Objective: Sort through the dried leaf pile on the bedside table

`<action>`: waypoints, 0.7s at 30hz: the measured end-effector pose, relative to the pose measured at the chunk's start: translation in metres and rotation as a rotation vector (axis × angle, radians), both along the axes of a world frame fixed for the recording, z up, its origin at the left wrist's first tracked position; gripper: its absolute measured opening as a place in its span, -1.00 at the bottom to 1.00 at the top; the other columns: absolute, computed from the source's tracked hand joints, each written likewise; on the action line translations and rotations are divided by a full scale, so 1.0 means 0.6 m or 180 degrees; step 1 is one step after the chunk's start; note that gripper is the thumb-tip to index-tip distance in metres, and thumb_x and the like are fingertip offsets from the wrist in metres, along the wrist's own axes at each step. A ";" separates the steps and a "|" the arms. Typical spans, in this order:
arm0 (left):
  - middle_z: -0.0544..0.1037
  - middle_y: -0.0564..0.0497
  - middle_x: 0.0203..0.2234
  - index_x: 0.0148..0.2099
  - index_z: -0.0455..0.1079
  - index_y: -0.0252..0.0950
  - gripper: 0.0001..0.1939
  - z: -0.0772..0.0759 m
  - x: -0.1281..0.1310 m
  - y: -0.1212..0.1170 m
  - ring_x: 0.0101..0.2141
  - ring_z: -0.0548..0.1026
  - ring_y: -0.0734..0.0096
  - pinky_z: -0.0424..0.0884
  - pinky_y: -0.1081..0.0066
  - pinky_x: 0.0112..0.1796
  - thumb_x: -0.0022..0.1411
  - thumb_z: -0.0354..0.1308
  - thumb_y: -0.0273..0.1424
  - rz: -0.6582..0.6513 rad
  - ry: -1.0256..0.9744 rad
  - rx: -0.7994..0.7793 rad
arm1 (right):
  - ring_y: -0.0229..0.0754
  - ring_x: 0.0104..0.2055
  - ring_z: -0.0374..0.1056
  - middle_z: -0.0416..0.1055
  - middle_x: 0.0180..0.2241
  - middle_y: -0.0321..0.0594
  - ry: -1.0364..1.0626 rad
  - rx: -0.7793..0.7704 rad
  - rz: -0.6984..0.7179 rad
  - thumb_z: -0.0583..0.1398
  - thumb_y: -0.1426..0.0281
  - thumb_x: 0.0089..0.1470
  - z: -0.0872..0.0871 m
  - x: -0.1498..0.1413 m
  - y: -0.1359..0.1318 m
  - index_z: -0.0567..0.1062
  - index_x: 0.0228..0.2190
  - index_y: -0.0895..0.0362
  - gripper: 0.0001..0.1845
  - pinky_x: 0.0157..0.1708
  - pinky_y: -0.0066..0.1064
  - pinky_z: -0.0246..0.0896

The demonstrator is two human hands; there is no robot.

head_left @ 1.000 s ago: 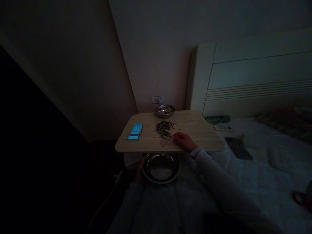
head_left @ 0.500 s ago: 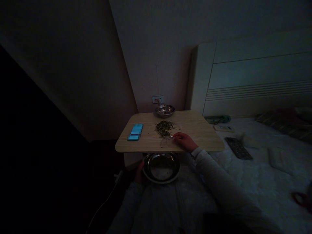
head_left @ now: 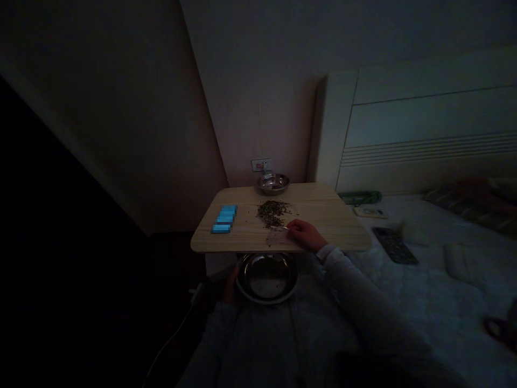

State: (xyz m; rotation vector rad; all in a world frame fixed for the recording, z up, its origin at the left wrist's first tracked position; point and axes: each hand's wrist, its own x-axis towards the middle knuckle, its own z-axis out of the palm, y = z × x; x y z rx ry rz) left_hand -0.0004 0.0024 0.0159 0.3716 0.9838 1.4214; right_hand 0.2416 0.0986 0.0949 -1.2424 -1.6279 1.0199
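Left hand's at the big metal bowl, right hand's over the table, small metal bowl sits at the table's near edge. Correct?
One slip: the small metal bowl sits at the far edge of the table, beyond the dark pile, as the head view shows. The rest holds: left hand at the big metal bowl, right hand over the table.

Phone (head_left: 224, 219) left on table (head_left: 323, 215), bowl (head_left: 273, 191) behind bits (head_left: 273, 211), basin (head_left: 266, 300) before table, bed (head_left: 428, 307) right.

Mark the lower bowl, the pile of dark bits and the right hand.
Lower bowl (head_left: 266, 276), head view: the bare inside base.
Pile of dark bits (head_left: 270, 210), head view: middle of the heap.
Right hand (head_left: 307, 235), head view: back of the hand.
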 end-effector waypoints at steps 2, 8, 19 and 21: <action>0.66 -0.04 -0.42 -0.45 0.55 -0.25 -0.83 -0.001 -0.001 -0.001 0.09 0.37 0.08 0.07 0.18 0.18 0.01 0.16 -0.31 -0.0012 -0.0033 -0.0096 | -0.29 -0.51 0.28 0.46 -0.57 -0.33 0.0055 -0.0035 0.0027 0.14 0.41 -0.23 0.003 0.000 -0.001 0.45 -0.47 0.13 -0.84 -0.47 -0.48 0.14; 0.65 -0.05 -0.44 -0.52 0.51 -0.24 -0.85 0.002 0.000 -0.002 0.14 0.30 0.07 0.03 0.18 0.20 -0.02 0.17 -0.33 0.0175 0.0042 -0.0215 | -0.28 -0.49 0.29 0.44 -0.58 -0.34 0.0213 -0.0059 -0.0019 0.15 0.40 -0.24 -0.001 0.001 0.001 0.44 -0.48 0.14 -0.85 -0.44 -0.46 0.16; 0.65 -0.04 -0.47 -0.50 0.53 -0.24 -0.83 0.009 0.004 -0.004 0.13 0.31 0.11 -0.01 0.21 0.21 0.02 0.13 -0.36 0.0176 -0.0001 -0.0203 | -0.28 -0.48 0.31 0.46 -0.53 -0.31 0.0283 0.0113 -0.0189 0.13 0.39 -0.16 -0.008 0.001 0.006 0.42 -0.40 0.14 -0.83 -0.40 -0.43 0.20; 0.66 -0.04 -0.44 -0.49 0.54 -0.26 -0.81 0.011 0.006 -0.003 0.12 0.33 0.10 0.02 0.20 0.20 0.04 0.12 -0.35 0.0143 -0.0056 -0.0179 | -0.28 -0.46 0.33 0.47 -0.51 -0.30 0.0243 0.0147 -0.0166 0.13 0.39 -0.14 -0.010 0.001 0.008 0.43 -0.39 0.13 -0.82 -0.37 -0.42 0.21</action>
